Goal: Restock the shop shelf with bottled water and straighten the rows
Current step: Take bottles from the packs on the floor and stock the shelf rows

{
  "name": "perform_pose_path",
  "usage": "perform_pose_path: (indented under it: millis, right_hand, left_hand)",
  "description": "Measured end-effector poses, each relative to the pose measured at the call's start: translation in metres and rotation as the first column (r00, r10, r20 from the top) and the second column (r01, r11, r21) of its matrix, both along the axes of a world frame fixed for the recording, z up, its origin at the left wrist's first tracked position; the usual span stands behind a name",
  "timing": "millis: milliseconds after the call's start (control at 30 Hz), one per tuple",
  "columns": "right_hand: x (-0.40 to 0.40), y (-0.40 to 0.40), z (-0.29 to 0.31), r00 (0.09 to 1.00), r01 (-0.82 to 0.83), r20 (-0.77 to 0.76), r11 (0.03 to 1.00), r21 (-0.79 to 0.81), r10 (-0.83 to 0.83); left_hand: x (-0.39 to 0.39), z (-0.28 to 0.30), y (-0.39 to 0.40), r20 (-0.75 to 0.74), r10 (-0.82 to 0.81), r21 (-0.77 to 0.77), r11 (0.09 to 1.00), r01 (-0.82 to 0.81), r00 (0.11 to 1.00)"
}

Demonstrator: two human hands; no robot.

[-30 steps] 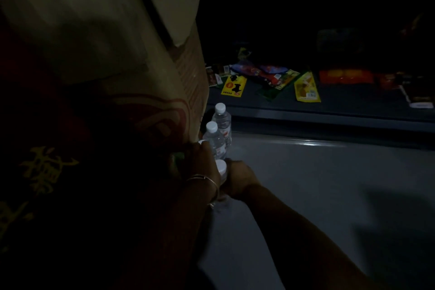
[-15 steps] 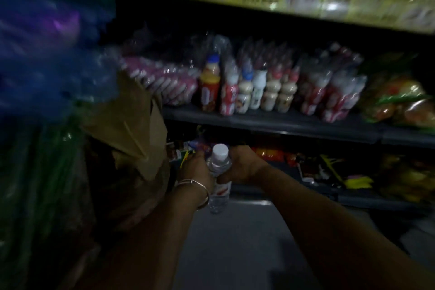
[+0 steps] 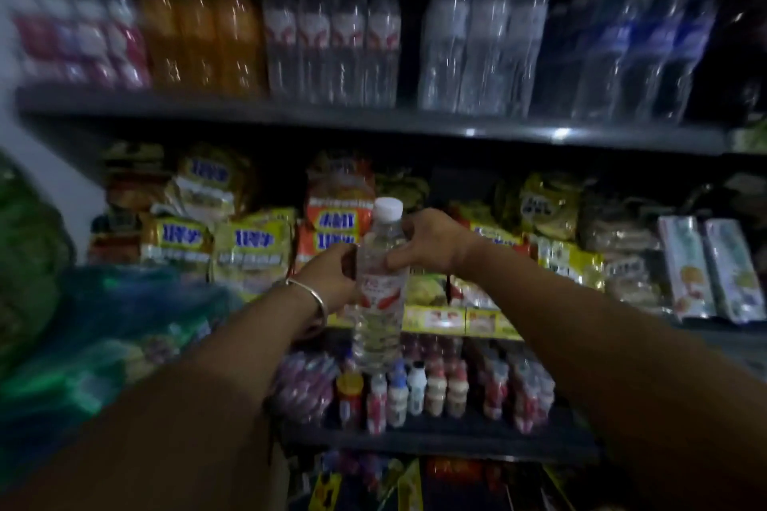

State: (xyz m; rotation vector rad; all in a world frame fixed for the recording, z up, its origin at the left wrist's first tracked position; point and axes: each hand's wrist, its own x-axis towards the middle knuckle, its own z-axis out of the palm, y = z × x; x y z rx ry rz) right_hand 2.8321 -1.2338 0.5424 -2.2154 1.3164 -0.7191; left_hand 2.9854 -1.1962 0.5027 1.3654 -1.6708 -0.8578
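A clear plastic water bottle with a white screw cap and a red-and-white label point(image 3: 379, 290) is held upright in the air in front of the dark metal shop shelving, level with the middle tier of yellow and orange snack packets point(image 3: 249, 249). Both hands are closed round the bottle. The left hand point(image 3: 332, 278), with a thin silver bangle point(image 3: 309, 297) on its wrist, wraps the bottle from the left at label height, fingers curled against its side. The right hand point(image 3: 427, 243) grips the bottle from the right a little higher, just under the shoulder, thumb and fingers bent in against the plastic; neither hand touches the cap. Above the bottle runs the grey upper shelf board point(image 3: 373, 122), which carries rows of standing bottles: orange drink bottles point(image 3: 199, 29) to the upper left, clear water bottles with red-and-white labels point(image 3: 332, 37) straight above the held bottle, plain clear water bottles point(image 3: 485, 41) to the upper right, and blue-labelled bottles point(image 3: 647, 50) further right. Below the held bottle, small capped drink bottles point(image 3: 415, 390) stand on a lower shelf. To the bottle's left lie blurred green and blue plastic wrappings point(image 3: 83, 324).
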Motion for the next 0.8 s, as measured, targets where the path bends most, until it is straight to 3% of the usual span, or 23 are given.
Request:
perform_pose_path:
  millis: [200,367,800]
  right_hand:
    - [0.02,-0.017,0.144,0.995,0.015,0.099,0.987,-0.158,0.001]
    - [0.049,-0.043,0.219,0.979,0.03,0.204,0.971,-0.237,0.02]
    - [0.121,-0.133,0.3,0.949,0.076,0.314,0.94,-0.332,0.034]
  left_hand:
    - [0.035,0.14,-0.028,0.002,0.002,-0.106,0.994,-0.002,1.0]
    - [0.063,0.22,-0.054,0.028,0.003,-0.215,0.977,0.003,1.0]
    - [0.128,0.294,-0.154,-0.022,0.002,-0.392,0.92,-0.01,1.0]
